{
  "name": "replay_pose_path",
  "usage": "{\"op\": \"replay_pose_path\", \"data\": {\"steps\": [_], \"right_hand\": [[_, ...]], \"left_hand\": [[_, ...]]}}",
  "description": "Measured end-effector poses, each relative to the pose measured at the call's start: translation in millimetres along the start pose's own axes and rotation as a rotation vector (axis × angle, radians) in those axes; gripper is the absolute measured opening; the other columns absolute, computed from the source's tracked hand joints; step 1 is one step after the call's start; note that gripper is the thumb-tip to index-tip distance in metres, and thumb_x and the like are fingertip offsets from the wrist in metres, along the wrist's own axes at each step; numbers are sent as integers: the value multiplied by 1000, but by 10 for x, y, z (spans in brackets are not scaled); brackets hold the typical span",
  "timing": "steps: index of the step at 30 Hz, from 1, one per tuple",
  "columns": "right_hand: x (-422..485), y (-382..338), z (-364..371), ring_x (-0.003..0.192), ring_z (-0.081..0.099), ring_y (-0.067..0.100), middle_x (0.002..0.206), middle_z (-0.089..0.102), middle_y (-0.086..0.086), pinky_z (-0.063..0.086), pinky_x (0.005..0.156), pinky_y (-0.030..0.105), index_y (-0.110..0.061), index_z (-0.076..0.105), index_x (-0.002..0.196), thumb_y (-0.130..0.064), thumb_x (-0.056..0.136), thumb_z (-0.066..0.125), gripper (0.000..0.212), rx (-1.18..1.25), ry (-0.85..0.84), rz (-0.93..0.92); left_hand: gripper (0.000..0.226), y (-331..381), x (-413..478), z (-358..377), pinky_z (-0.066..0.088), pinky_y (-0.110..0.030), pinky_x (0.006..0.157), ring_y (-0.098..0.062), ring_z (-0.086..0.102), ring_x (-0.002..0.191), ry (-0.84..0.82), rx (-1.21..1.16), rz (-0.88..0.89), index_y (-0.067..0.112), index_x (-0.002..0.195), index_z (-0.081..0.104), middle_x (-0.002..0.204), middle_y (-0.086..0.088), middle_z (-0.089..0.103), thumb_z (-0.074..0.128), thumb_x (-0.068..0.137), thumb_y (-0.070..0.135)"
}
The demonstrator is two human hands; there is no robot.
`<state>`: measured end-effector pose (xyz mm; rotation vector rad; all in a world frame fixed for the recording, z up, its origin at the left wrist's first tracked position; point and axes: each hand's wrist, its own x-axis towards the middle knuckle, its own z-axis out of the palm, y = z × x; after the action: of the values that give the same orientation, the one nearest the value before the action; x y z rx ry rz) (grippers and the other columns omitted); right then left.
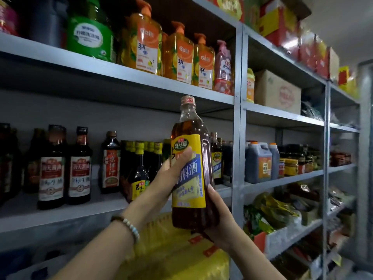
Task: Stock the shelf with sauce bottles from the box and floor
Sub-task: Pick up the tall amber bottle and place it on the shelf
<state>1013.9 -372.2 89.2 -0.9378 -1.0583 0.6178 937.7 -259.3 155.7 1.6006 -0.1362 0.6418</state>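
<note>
Where bottle (189, 162) nears shelf (60, 215), storeroom

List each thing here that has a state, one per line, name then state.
Big bottle: upright, capped, full of brown liquid, held off the shelf.
Left hand: gripping the bottle's label.
Right hand: cupping the bottle's base.
Sauce shelf: partly stocked, bare at the front.
Dark sauce bottles: upright, capped.
Orange pump bottles: upright on the shelf above.
Cardboard box: closed.
</note>
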Motion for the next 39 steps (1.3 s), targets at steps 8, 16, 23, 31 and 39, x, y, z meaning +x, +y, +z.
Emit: {"op": "replay_pose_path", "data": {"steps": [8, 16, 23, 31, 39], "right_hand": [[364, -55, -158, 97, 69, 10, 108, 72, -4, 54, 70, 16, -21, 55, 120, -44, 74, 67, 52, -400, 156, -119], [615, 49, -752, 97, 69, 13, 105, 73, -2, 55, 68, 17, -19, 57, 117, -31, 77, 63, 42, -335, 154, -185], [965, -59, -1606, 103, 66, 9, 116, 67, 0, 53, 81, 19, -20, 48, 128, -34, 82, 62, 50, -485, 51, -99], [1272, -320, -2936, 133, 32, -8, 143, 40, -17, 30, 112, 22, -35, 39, 137, -48, 85, 51, 54, -943, 231, -393], [1599, -238, -3564, 139, -9, -13, 148, -7, -39, 5, 117, 26, -43, 6, 147, -66, 83, 41, 77, -1103, 67, -323]], "left_hand": [[67, -77, 396, -173, 56, -30, 61, -22, 72, 76, 268, 7, 182, 21, 106, 57, 91, -5, 74, 78, 50, 51], [56, -328, 882, -269, 51, -14, 52, -3, 70, 77, 191, 201, 63, 35, 106, 57, 88, 16, 73, 68, 58, 62], [75, -652, 1490, -40, 53, -19, 52, -5, 70, 77, 292, 197, 15, 25, 114, 59, 88, 10, 74, 76, 48, 56], [66, -1104, 2175, 429, 51, -12, 54, 9, 65, 75, 346, 225, 77, 36, 104, 57, 97, 12, 65, 83, 44, 43], [91, -1449, 2671, 701, 51, -15, 62, 1, 60, 88, 484, 265, 92, 24, 130, 50, 106, 7, 64, 82, 47, 43]]}}
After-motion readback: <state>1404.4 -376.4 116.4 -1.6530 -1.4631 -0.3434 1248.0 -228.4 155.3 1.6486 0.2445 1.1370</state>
